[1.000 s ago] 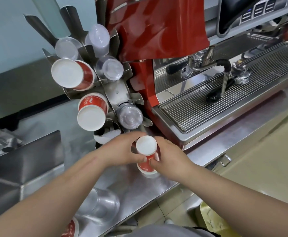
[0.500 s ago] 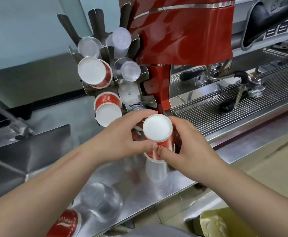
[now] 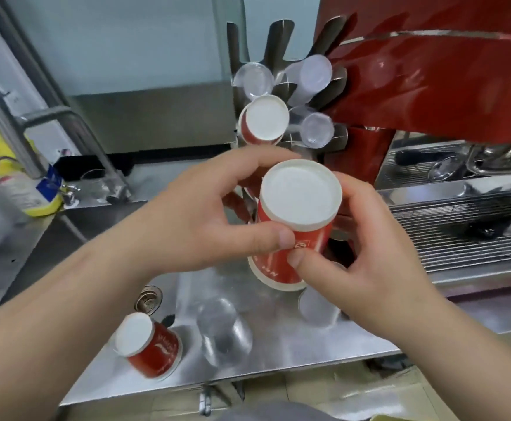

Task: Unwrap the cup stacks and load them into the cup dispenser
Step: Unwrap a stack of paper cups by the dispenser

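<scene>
Red cup stack (image 3: pixel 290 238) between both hands

Café bar: red espresso machine (image 3: pixel 448 86), steel cup dispenser (image 3: pixel 278 47), sink (image 3: pixel 96 226).

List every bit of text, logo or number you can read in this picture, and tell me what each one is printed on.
Nothing reads in full.
Held red paper cup stack, gripped by the left hand and right hand: white lettering and a boxed mark, cut off by the thumbs and blurred.
Red paper cup stack lying on the counter: white script above a wave mark, too blurred to read.
Yellow bottle by the sink: label print too small.
</scene>
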Demonstrator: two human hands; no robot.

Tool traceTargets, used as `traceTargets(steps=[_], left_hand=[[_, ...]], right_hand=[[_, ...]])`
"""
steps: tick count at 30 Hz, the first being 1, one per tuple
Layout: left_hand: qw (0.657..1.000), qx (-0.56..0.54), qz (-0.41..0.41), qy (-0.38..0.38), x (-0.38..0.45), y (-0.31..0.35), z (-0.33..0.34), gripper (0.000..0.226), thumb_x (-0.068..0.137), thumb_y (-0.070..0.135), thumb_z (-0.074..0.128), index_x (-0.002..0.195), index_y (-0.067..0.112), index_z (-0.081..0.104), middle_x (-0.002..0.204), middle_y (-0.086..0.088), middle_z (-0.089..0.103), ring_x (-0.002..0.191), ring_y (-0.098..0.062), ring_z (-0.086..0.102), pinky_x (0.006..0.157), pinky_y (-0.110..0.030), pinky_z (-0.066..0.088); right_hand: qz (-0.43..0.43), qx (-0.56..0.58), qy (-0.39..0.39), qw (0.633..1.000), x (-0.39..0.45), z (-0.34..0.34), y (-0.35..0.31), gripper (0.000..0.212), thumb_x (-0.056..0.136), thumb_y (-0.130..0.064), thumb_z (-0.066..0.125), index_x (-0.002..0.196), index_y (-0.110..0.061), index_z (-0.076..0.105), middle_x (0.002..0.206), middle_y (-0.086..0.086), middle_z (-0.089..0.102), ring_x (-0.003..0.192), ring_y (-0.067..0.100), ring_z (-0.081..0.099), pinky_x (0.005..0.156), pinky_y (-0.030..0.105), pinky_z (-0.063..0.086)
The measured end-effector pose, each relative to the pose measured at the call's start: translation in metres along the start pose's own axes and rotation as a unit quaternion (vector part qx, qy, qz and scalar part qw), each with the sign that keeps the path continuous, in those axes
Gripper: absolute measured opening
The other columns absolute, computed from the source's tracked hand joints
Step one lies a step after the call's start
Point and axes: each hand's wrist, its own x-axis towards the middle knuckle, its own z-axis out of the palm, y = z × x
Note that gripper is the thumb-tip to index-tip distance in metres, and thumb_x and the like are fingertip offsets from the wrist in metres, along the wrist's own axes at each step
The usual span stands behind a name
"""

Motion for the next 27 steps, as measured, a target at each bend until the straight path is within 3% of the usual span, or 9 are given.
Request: traceTargets(steps=[4, 8, 11, 16, 21, 24, 27], left_hand=[[0.998, 0.014, -0.054, 0.043, -0.042, -0.009, -0.025, 0.059, 0.072, 0.045, 0.072, 0.126, 0.047, 0.048, 0.124, 0.017, 0.061, 0.117, -0.021, 0.06, 0.091, -0.049, 0.053], [0.99, 0.038, -0.108, 0.085, -0.088, -0.017, -0.05, 0.06, 0.071, 0.047, 0.074, 0.126, 0.047, 0.049, 0.124, 0.018, 0.06, 0.116, -0.017, 0.06, 0.093, -0.047, 0.051], [0.981, 0.072, -0.15, 0.103, -0.118, -0.023, -0.064, 0.062, 0.07, 0.047, 0.073, 0.127, 0.042, 0.049, 0.122, 0.017, 0.061, 0.114, -0.01, 0.061, 0.094, -0.038, 0.052], [0.97, 0.069, -0.204, 0.117, -0.159, -0.039, -0.07, 0.065, 0.071, 0.044, 0.073, 0.131, 0.035, 0.05, 0.126, 0.016, 0.058, 0.118, -0.006, 0.058, 0.098, -0.031, 0.05], [0.966, 0.038, -0.225, 0.123, -0.184, -0.056, -0.068, 0.061, 0.073, 0.039, 0.074, 0.128, 0.04, 0.049, 0.124, 0.018, 0.057, 0.119, -0.011, 0.057, 0.097, -0.039, 0.05], [0.965, 0.036, -0.232, 0.121, -0.192, -0.062, -0.069, 0.058, 0.074, 0.035, 0.076, 0.124, 0.048, 0.049, 0.123, 0.024, 0.057, 0.119, -0.007, 0.056, 0.098, -0.038, 0.05], [0.961, 0.052, -0.247, 0.112, -0.199, -0.068, -0.069, 0.06, 0.075, 0.033, 0.077, 0.127, 0.042, 0.05, 0.122, 0.026, 0.056, 0.118, -0.001, 0.054, 0.097, -0.032, 0.049]], right_hand=[[-0.044, -0.001, -0.054, 0.998, 0.013, 0.039, -0.01, 0.082, 0.068, -0.058, 0.068, 0.138, -0.044, 0.028, 0.132, -0.02, 0.048, 0.123, 0.004, 0.051, 0.096, 0.031, 0.049], [-0.063, 0.009, -0.12, 0.991, 0.024, 0.081, -0.019, 0.082, 0.07, -0.052, 0.071, 0.14, -0.039, 0.03, 0.133, -0.015, 0.048, 0.122, 0.005, 0.051, 0.098, 0.032, 0.048], [-0.072, 0.024, -0.172, 0.982, 0.028, 0.11, -0.028, 0.073, 0.072, -0.044, 0.075, 0.135, -0.038, 0.038, 0.13, -0.015, 0.05, 0.12, 0.003, 0.052, 0.098, 0.031, 0.048], [-0.064, 0.032, -0.231, 0.97, 0.029, 0.149, -0.036, 0.061, 0.068, -0.041, 0.074, 0.116, -0.053, 0.039, 0.12, -0.025, 0.051, 0.114, -0.007, 0.051, 0.094, 0.014, 0.045], [-0.056, 0.009, -0.262, 0.963, 0.026, 0.175, -0.031, 0.065, 0.07, -0.029, 0.077, 0.121, -0.045, 0.04, 0.123, -0.02, 0.051, 0.115, -0.006, 0.05, 0.096, 0.008, 0.04], [-0.055, -0.002, -0.269, 0.962, 0.023, 0.185, -0.031, 0.063, 0.069, -0.031, 0.076, 0.117, -0.049, 0.039, 0.121, -0.022, 0.051, 0.114, -0.007, 0.049, 0.095, 0.007, 0.04], [-0.046, -0.016, -0.271, 0.961, 0.019, 0.192, -0.033, 0.057, 0.067, -0.039, 0.072, 0.108, -0.057, 0.037, 0.116, -0.031, 0.047, 0.111, -0.014, 0.047, 0.091, 0.001, 0.036]])
